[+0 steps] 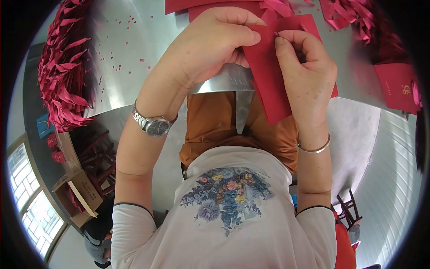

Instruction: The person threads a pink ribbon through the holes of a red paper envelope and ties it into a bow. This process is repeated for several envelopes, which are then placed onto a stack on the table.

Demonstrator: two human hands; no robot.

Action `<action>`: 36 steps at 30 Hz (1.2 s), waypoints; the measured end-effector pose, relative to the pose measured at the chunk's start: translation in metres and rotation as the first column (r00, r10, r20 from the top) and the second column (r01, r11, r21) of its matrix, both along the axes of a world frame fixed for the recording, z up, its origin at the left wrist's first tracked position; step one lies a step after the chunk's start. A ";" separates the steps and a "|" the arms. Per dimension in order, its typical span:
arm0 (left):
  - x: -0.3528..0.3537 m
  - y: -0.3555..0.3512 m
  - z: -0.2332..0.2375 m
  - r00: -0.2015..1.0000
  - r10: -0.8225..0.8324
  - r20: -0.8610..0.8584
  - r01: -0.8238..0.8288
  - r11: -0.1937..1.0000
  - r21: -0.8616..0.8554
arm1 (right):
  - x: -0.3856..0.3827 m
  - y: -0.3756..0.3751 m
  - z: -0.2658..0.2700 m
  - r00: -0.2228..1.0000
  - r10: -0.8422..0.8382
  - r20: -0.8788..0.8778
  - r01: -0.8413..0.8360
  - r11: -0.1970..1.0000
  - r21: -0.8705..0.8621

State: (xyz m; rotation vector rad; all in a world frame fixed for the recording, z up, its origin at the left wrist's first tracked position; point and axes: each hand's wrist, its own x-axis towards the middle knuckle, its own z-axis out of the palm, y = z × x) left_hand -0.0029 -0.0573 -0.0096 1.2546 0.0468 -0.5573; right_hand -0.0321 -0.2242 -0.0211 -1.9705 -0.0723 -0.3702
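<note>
A flat red paper bag [270, 85] is held up at the table's near edge, tilted, its lower end over my lap. My left hand [224, 38] is closed on its upper left side, with the thumb bent over the front. My right hand [309, 62] lies along the other side. Its thumb and forefinger pinch a small dark red tip that looks like a ribbon end, close to the paper. Pink ribbon [270, 15] shows at the bag's upper edge. The fingers behind the paper are partly hidden.
A thick row of red bags with ribbons [65, 67] lines the table's left side. Small red paper dots are scattered over the metal table [121, 33]. More ribbons [351, 15] and a red bag with gold print [396, 87] lie right. An open cardboard box [78, 197] stands lower left.
</note>
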 end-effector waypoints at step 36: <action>-0.003 0.001 -0.012 0.996 0.089 0.017 -0.087 0.990 -0.110 | -0.008 0.004 -0.002 0.995 0.061 0.083 -0.063 0.998 0.029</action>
